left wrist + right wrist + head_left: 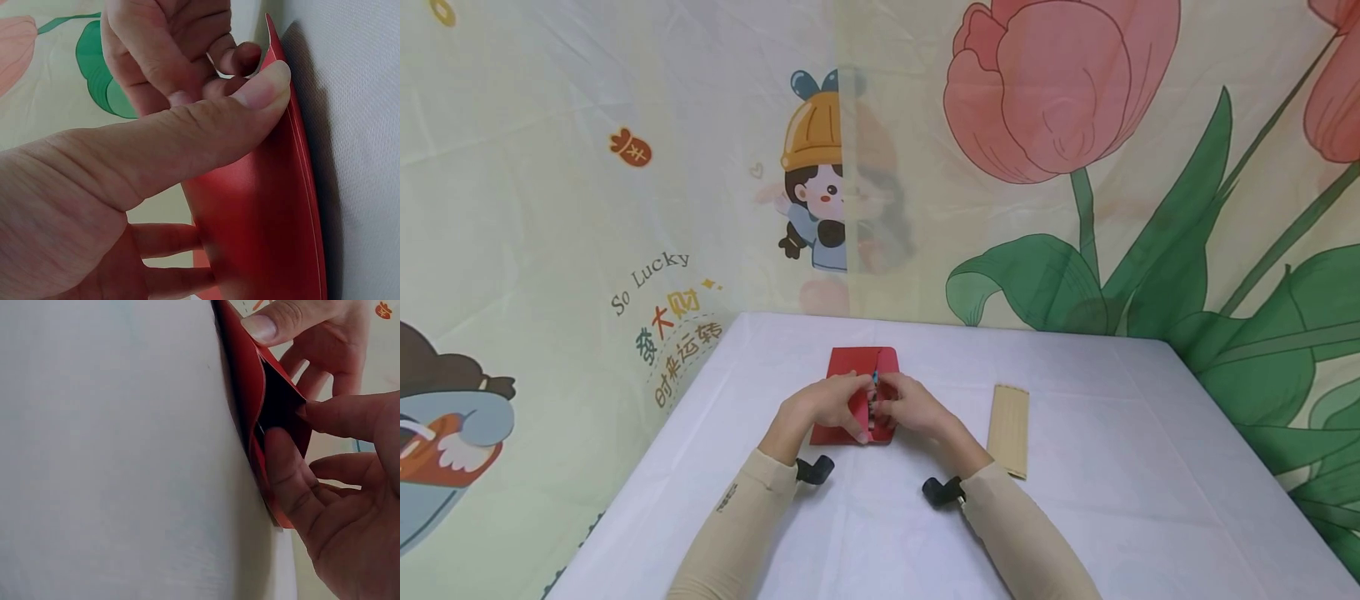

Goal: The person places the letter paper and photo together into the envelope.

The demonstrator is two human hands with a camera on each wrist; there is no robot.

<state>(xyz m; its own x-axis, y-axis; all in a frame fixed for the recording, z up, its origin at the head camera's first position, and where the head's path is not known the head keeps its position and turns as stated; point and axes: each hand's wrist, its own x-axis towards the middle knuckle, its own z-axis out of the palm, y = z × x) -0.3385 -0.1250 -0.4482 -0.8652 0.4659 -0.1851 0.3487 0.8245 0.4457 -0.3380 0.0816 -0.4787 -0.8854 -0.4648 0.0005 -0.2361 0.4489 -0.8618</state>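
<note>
A red envelope (853, 363) lies on the white table, its open mouth facing right and its flap spread beyond it. Something small, dark and turquoise (875, 377) shows in the mouth; its kind is too small to tell. My left hand (833, 402) grips the envelope's body, thumb (265, 87) on the near edge and fingers towards the far edge. At the mouth my right hand (917, 403) has its fingers curled. In the right wrist view, the right thumb (281, 453) sits at the opening of the envelope (245, 375), with the forefinger touching its rim.
To the right of the hands lies a flat, pale wood-coloured strip (1009, 429) with fine lengthwise lines. The white tabletop (1120, 467) reaches back to printed cloth hangings (895, 275). Black wrist cameras (943, 492) stick out from both sleeves.
</note>
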